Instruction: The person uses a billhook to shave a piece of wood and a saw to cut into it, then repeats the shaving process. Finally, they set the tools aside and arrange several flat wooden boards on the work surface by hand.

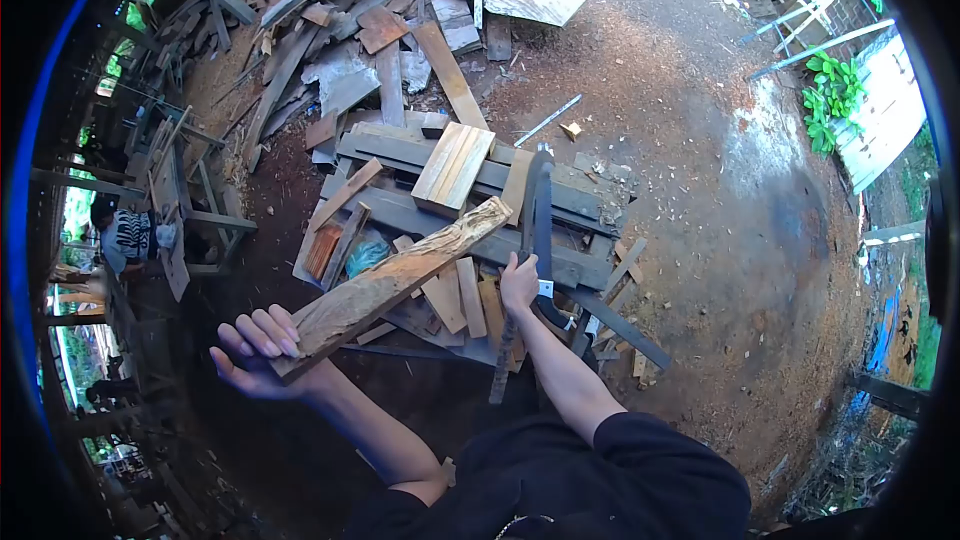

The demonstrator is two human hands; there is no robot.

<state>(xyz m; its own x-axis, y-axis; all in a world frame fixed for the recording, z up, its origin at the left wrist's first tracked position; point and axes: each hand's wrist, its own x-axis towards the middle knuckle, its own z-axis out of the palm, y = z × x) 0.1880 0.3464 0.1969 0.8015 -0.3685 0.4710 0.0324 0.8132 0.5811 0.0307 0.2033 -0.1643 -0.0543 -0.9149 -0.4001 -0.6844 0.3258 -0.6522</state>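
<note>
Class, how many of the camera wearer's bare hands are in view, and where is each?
2. The left hand holds the near end of the rough-edged plank; the right hand grips the narrow dark strip right of it.

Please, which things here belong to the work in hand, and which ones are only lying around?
In use:
- rough-edged board, in the left hand
- narrow dark strip, in the right hand

Apparently lying about:
- striped wooden block
- blue-green plastic
- scrap pile
- pale strip on the ground
</note>
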